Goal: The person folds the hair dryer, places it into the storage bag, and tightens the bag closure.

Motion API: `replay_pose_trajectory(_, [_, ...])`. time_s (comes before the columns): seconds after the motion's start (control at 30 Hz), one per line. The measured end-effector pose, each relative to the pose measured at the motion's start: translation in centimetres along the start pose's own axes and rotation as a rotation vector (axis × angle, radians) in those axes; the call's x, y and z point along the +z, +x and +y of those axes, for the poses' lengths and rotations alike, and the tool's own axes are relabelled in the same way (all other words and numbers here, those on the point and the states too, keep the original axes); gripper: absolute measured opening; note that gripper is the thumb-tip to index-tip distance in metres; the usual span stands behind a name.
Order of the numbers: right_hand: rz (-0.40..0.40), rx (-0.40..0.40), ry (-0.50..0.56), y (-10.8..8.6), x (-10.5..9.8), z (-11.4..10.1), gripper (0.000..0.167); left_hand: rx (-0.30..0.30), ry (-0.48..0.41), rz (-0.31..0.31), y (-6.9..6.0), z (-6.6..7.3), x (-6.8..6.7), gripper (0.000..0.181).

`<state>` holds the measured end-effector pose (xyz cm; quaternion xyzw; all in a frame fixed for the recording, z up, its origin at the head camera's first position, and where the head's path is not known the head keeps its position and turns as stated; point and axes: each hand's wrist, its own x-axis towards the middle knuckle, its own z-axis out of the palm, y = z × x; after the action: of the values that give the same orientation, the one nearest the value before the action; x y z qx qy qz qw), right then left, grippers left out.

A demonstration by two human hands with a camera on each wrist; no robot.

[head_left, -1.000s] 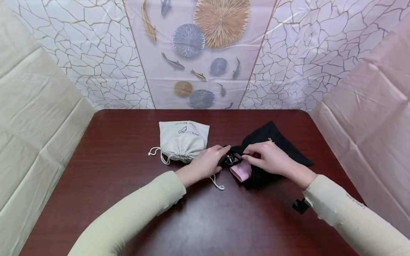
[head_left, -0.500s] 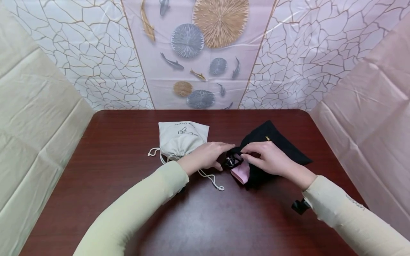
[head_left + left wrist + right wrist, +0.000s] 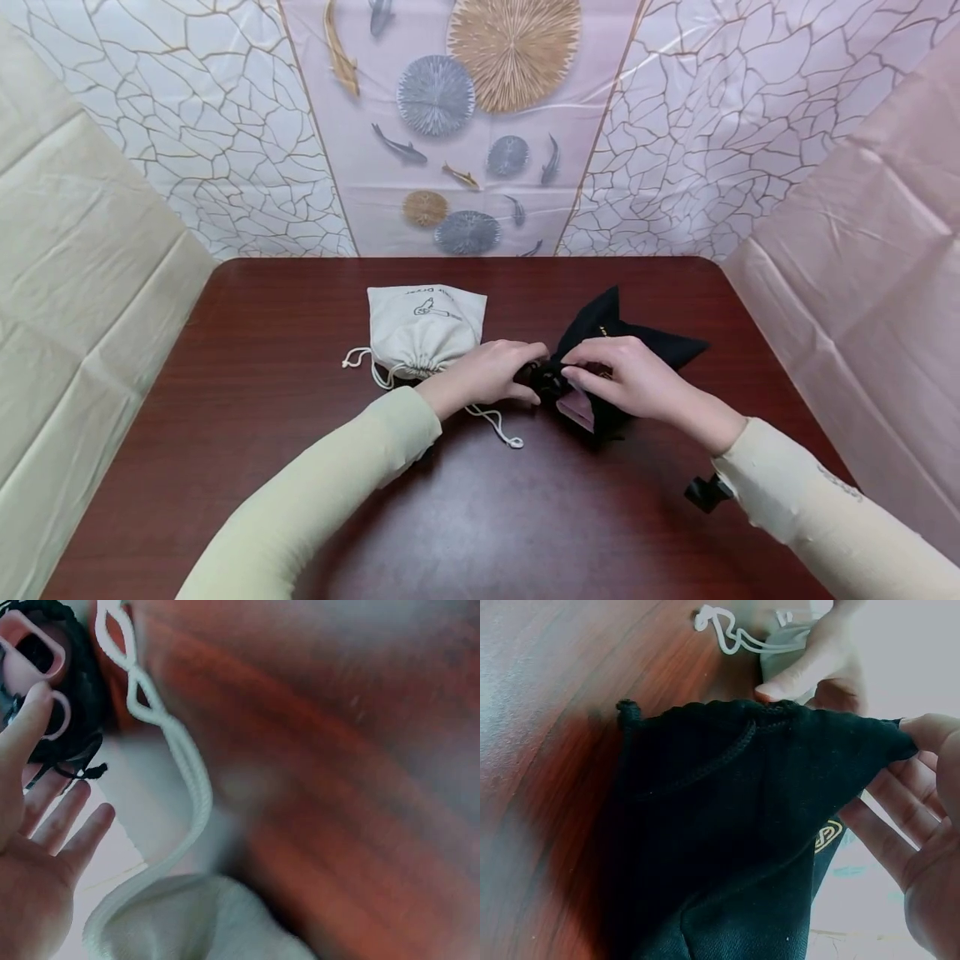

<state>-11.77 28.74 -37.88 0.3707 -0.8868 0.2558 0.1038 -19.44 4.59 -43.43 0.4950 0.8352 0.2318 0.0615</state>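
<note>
A black drawstring bag [image 3: 654, 340] with yellow print lies right of centre in the head view, its mouth toward the left. My right hand [image 3: 633, 375] pinches the rim of that mouth between thumb and fingers; the right wrist view shows the gathered edge and black cord [image 3: 712, 769]. Inside the mouth sits a pink object [image 3: 19, 671] with a hollow end; the bag hides the rest. My left hand [image 3: 491, 375] reaches to the mouth from the left. Its thumb overlaps the pink object in the left wrist view, its fingers fairly straight beside the bag.
A white drawstring bag [image 3: 423, 329] with a printed hair dryer lies behind and left of my left hand. One of its white cords [image 3: 497, 423] trails toward the front. All rests on a dark red-brown table [image 3: 300, 333] with cloth-covered walls around.
My left hand first drew away from the bag's mouth, then came back to it. The black bag's far end has folded and shifted left, and less of the pink object shows.
</note>
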Motion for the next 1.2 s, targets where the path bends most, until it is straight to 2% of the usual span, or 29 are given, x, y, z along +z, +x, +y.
replay_pose_trajectory(0.13, [-0.027,0.006,-0.042,-0.7,-0.1,-0.2,0.012,-0.009,0.021,0.009,-0.2,0.0,0.5,0.042])
replay_pose_trajectory(0.37, [-0.091,-0.015,-0.233,-2.3,0.2,-0.7,0.012,-0.022,0.029,-0.031,-0.3,-0.2,0.6,0.045])
replay_pose_trajectory(0.57, [-0.119,-0.016,-0.246,-3.5,0.7,-1.3,0.017,-0.002,0.084,-0.047,0.0,-0.5,0.3,0.044])
replay_pose_trajectory(0.9, [-0.09,-0.077,-0.277,-4.7,2.1,-0.9,0.027,0.014,0.164,-0.015,0.5,-0.6,0.3,0.019])
replay_pose_trajectory(1.03, [-0.075,-0.113,-0.329,-4.9,2.5,-0.7,0.033,0.041,0.17,0.001,0.3,-0.8,0.2,0.016])
replay_pose_trajectory(1.2, [-0.06,-0.147,-0.377,-4.8,2.8,-0.4,0.031,0.06,0.166,0.018,-0.1,-0.8,0.0,0.017])
